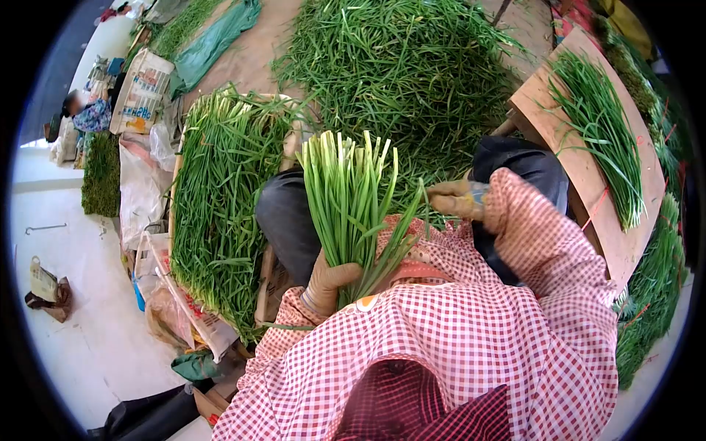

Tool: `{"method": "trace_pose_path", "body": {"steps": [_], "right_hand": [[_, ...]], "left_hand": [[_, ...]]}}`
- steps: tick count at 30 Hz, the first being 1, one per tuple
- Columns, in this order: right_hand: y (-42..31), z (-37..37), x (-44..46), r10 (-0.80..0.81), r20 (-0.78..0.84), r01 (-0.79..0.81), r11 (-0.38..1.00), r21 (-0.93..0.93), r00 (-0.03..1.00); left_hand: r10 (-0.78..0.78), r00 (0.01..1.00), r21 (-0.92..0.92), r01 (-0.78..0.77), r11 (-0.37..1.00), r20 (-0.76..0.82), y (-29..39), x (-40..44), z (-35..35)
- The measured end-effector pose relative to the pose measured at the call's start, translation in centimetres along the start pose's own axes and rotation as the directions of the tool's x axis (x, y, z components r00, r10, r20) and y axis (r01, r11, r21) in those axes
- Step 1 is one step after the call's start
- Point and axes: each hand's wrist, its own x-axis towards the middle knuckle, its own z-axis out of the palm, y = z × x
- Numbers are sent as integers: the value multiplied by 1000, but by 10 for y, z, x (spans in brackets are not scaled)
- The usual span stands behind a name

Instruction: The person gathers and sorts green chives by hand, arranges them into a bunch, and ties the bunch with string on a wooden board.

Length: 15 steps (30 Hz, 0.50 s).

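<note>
A bunch of green stalks (346, 198) with pale cut ends pointing up stands in front of my chest. My left hand (331, 283), in a tan glove, is wrapped round its lower part. To the right of the bunch is my right hand (456, 200), also gloved and somewhat blurred, its fingers pointing left near a few thin leaves at the bunch's edge. Whether those fingers pinch a leaf is too small to tell. Behind both hands lies a large heap of loose green stalks (397, 73).
A long crate of stalks (228, 198) stands at my left. On the right, a board (544, 103) bears a laid-out bunch (603, 140), with tied bundles (647, 294) beyond it. Another person (92, 115) is at the far left, near sacks (143, 92) and a green sheet (213, 48).
</note>
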Motion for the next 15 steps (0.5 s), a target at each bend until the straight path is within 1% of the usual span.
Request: {"method": "trace_pose_path", "body": {"steps": [2, 3, 4, 5, 7, 8, 9, 11, 12, 13, 14, 15], "right_hand": [[1, 27, 17, 18, -136, 19, 965, 262, 991], [-9, 36, 28, -161, -181, 234, 815, 530, 970], [-20, 43, 37, -315, -271, 408, 551, 729, 910], [-32, 50, 41, -325, -272, 414, 544, 730, 906], [-55, 62, 38, -231, -477, 528, 429, 733, 848], [-56, 63, 38, -277, -430, 503, 312, 806, 859], [-59, 64, 37, -281, -427, 503, 315, 805, 860], [-65, 64, 29, -257, -426, 480, 206, 853, 867], [-63, 62, 23, -247, -363, 426, 296, 855, 899], [-62, 57, 18, -247, -363, 426, 296, 855, 899], [-60, 53, 12, -279, -326, 428, 516, 742, 903], [-61, 50, 6, -299, -288, 414, 700, 582, 910]], "left_hand": [[-23, 1000, 39, 22, 999, 16, 1, -1, -2], [-4, 1000, 78, 3, 997, 16, 3, -3, 1], [18, 1000, 118, -19, 993, 15, 5, -5, 2], [23, 1000, 129, -24, 991, 12, 6, -6, 4], [104, 993, 191, -93, 977, -47, 8, -8, 7], [104, 993, 198, -90, 976, -60, 9, -10, 8], [109, 992, 197, -95, 976, -61, 10, -12, 11], [146, 986, 192, -128, 973, -81, 9, -14, 17], [141, 986, 205, -120, 971, -91, 8, -15, 16], [141, 986, 205, -120, 971, -91, 8, -14, 16], [138, 987, 200, -118, 973, -87, 7, -14, 16], [130, 988, 197, -112, 974, -81, 7, -14, 16]]}}
